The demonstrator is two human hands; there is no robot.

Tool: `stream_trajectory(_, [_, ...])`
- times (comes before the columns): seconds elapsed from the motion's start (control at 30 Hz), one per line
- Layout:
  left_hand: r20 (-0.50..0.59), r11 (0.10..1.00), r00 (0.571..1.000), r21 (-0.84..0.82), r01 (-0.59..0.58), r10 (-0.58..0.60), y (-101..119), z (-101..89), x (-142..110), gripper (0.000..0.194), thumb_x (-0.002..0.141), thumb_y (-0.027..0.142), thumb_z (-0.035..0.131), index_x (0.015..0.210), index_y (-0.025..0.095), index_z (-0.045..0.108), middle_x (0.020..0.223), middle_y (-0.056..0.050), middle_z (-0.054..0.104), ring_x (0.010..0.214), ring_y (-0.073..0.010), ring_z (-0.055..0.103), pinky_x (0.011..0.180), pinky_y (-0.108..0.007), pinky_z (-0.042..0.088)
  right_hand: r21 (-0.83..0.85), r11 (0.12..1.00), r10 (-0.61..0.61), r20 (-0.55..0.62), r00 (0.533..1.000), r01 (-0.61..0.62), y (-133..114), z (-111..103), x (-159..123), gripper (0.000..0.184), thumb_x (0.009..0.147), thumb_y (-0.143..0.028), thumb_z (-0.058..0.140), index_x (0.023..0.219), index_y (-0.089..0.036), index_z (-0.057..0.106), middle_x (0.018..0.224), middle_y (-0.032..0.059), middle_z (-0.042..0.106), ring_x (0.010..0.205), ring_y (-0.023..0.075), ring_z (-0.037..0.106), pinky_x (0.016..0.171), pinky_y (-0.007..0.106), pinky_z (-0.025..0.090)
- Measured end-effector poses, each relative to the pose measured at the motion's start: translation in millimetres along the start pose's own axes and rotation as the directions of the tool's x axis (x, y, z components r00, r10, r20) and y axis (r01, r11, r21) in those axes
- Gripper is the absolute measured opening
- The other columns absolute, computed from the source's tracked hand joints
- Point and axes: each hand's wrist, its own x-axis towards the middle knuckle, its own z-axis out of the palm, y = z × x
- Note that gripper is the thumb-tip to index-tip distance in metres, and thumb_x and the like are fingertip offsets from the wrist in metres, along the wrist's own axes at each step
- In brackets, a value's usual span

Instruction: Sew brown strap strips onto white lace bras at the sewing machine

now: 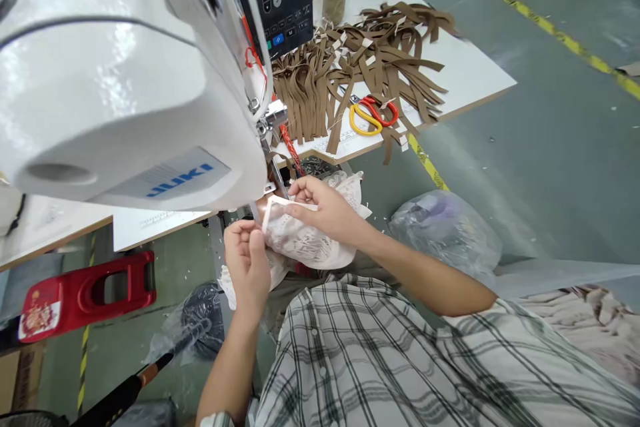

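Note:
A white lace garment piece (310,240) with a smooth bound edge hangs just in front of the needle area of a JUKI sewing machine (150,113). My left hand (247,260) pinches its left edge between thumb and fingers. On the other side, my right hand (323,207) grips the upper edge close to the machine's presser area, thumb on top. The bound edge makes a corner between the two hands. Brown fabric shows just behind that corner, near the needle. The needle itself is too small to make out.
Many brown straps (320,80) with white tags lie on the white table (470,80), with red and yellow scissors (373,115) on them. A control panel (280,0) stands behind. A red plastic stool (90,293) is at left, a clear plastic bag (445,230) at right.

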Motion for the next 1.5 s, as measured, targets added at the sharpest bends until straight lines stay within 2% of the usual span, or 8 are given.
stream_trajectory(0.17, [0.297, 0.984, 0.95, -0.114, 0.138, -0.099, 2.0, 3.6, -16.5, 0.027, 0.099, 0.045, 0.052, 0.104, 0.021, 0.063, 0.089, -0.004, 0.065, 0.079, -0.0152, 0.061, 0.075, -0.027, 0.05, 0.107, 0.984, 0.111, 0.239, 0.965, -0.14, 2.1, -27.6, -24.9, 0.036, 0.084, -0.046, 0.069, 0.109, -0.019, 0.073, 0.105, 0.0045, 0.072, 0.092, 0.0195, 0.066, 0.078, 0.03, 0.049])
stream_trajectory(0.37, [0.578, 0.847, 0.783, -0.276, 0.453, -0.231, -5.6, 17.7, -4.4, 0.044, 0.098, 0.054, 0.048, 0.105, 0.018, 0.073, 0.101, -0.008, 0.071, 0.095, -0.0212, 0.064, 0.087, -0.033, 0.051, 0.132, 0.972, 0.143, 0.317, 0.938, -0.193, 3.4, -35.7, -45.6, 0.039, 0.086, -0.048, 0.068, 0.112, -0.02, 0.076, 0.1, 0.0044, 0.076, 0.088, 0.0182, 0.068, 0.077, 0.029, 0.051])
stream_trajectory(0.57, [0.534, 0.745, 0.796, -0.4, 0.534, -0.285, -1.4, 30.1, -2.1, 0.037, 0.089, 0.053, 0.063, 0.093, 0.018, 0.074, 0.082, -0.003, 0.068, 0.072, -0.0134, 0.06, 0.068, -0.026, 0.051, 0.077, 0.987, 0.107, 0.334, 0.937, -0.14, 3.7, -41.9, -56.9, 0.03, 0.085, -0.044, 0.07, 0.098, -0.019, 0.078, 0.094, 0.0053, 0.077, 0.087, 0.0191, 0.07, 0.081, 0.032, 0.054])
stream_trajectory(0.73, [0.596, 0.699, 0.741, -0.386, 0.602, -0.309, 2.7, 40.7, -3.7, 0.036, 0.085, 0.054, 0.067, 0.083, 0.019, 0.068, 0.071, 0.0, 0.058, 0.057, -0.011, 0.052, 0.052, -0.025, 0.045, 0.098, 0.985, 0.1, 0.354, 0.93, -0.144, 7.4, -46.7, -65.2, 0.024, 0.088, -0.041, 0.069, 0.097, -0.021, 0.077, 0.094, 0.0033, 0.077, 0.089, 0.0175, 0.07, 0.081, 0.03, 0.053])
stream_trajectory(1.03, [0.533, 0.835, 0.818, -0.335, 0.436, -0.214, 11.3, 41.2, -5.9, 0.03, 0.09, 0.047, 0.066, 0.076, 0.02, 0.063, 0.065, 0.002, 0.055, 0.056, -0.0104, 0.051, 0.056, -0.025, 0.046, 0.006, 0.994, 0.095, 0.368, 0.925, -0.105, -2.0, -50.0, -72.9, 0.026, 0.088, -0.043, 0.066, 0.088, -0.018, 0.072, 0.075, -0.0007, 0.067, 0.065, 0.0113, 0.056, 0.059, 0.024, 0.041])
stream_trajectory(1.2, [0.549, 0.815, 0.833, -0.45, 0.365, -0.071, 25.0, 31.9, -10.0, 0.028, 0.087, 0.049, 0.068, 0.088, 0.021, 0.07, 0.093, -0.007, 0.067, 0.095, -0.0228, 0.064, 0.087, -0.038, 0.054, -0.379, 0.914, -0.102, 0.128, 0.986, 0.144, 2.7, -46.9, -77.5, 0.02, 0.086, -0.038, 0.066, 0.078, -0.02, 0.065, 0.068, -0.0014, 0.06, 0.06, 0.0113, 0.049, 0.058, 0.025, 0.035])
stream_trajectory(1.33, [0.435, 0.824, 0.899, -0.526, 0.208, 0.052, 24.0, 19.8, -28.9, 0.038, 0.09, 0.047, 0.064, 0.064, 0.021, 0.053, 0.073, -0.003, 0.057, 0.087, -0.0216, 0.062, 0.086, -0.042, 0.054, -0.66, 0.7, -0.386, -0.029, 0.922, 0.272, 13.3, -47.8, -82.2, 0.03, 0.09, -0.032, 0.055, 0.062, -0.023, 0.056, 0.056, 0.001, 0.052, 0.054, 0.0147, 0.044, 0.054, 0.03, 0.03])
stream_trajectory(1.5, [0.344, 0.902, 0.928, -0.43, 0.02, 0.144, -0.7, 11.9, -57.8, 0.042, 0.092, 0.046, 0.059, 0.061, 0.022, 0.045, 0.067, -0.003, 0.049, 0.08, -0.0226, 0.058, 0.075, -0.044, 0.054, -0.684, 0.635, -0.51, -0.021, 0.86, 0.36, 17.6, -47.7, -87.3, 0.039, 0.093, -0.035, 0.054, 0.056, -0.025, 0.053, 0.053, 0.0026, 0.053, 0.05, 0.0154, 0.042, 0.052, 0.031, 0.032])
